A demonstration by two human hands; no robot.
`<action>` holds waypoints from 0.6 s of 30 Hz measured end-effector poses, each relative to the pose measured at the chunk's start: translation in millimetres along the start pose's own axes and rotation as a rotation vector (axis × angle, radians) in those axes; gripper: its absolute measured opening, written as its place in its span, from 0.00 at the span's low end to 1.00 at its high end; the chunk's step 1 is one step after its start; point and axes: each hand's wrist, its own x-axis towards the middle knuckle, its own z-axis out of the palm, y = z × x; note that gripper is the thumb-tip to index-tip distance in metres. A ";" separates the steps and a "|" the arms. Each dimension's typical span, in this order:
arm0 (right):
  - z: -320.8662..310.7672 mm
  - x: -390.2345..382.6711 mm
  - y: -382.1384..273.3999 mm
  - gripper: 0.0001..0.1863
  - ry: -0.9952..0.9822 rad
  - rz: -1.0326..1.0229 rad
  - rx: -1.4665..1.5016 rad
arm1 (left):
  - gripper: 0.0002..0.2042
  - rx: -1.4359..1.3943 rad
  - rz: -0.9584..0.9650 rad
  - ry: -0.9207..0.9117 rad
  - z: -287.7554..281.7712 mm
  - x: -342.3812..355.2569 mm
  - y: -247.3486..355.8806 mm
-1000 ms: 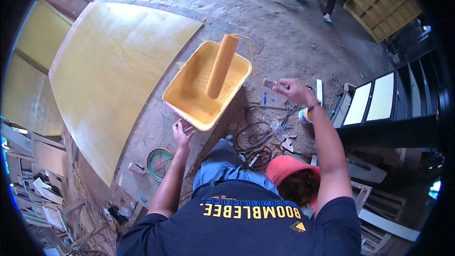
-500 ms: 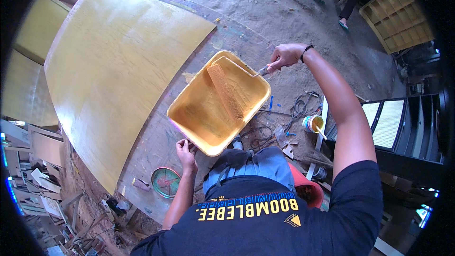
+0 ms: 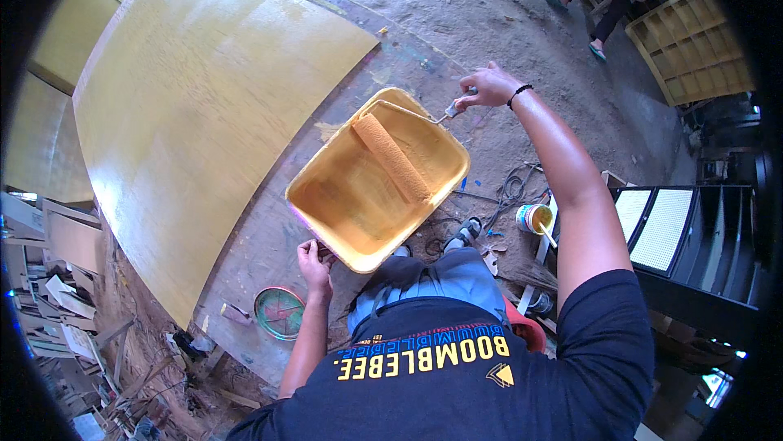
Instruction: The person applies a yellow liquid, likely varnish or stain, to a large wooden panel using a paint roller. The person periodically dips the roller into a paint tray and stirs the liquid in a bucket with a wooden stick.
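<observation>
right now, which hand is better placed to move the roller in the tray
Probably the right hand: it has the roller by its handle, beside the far right side of the tray. The left hand is at the tray's near left edge, away from the roller.

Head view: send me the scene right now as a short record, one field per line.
left hand: fingers at the lower-left edge of the yellow rectangular paint tray
right hand: holds the orange-yellow cylindrical paint roller
roller position: sleeve inside the tray
left of tray: large flat yellow panel
lower left: round green disc with red rim
right: white round tub, stick in it
</observation>
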 end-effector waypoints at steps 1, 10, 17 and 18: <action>3.7 -0.5 -0.8 0.34 0.019 0.013 0.004 | 0.07 0.010 -0.001 0.002 -1.2 0.8 -0.3; 70.4 -28.3 4.3 0.23 0.774 0.027 0.054 | 0.11 0.616 0.434 0.254 9.7 7.6 24.3; 184.0 -126.5 -69.4 0.09 1.215 0.309 0.870 | 0.08 0.583 0.860 -0.283 138.5 -33.3 66.7; 206.1 -146.8 -82.3 0.10 1.148 0.428 1.003 | 0.08 0.647 0.913 -0.401 160.7 -38.5 65.3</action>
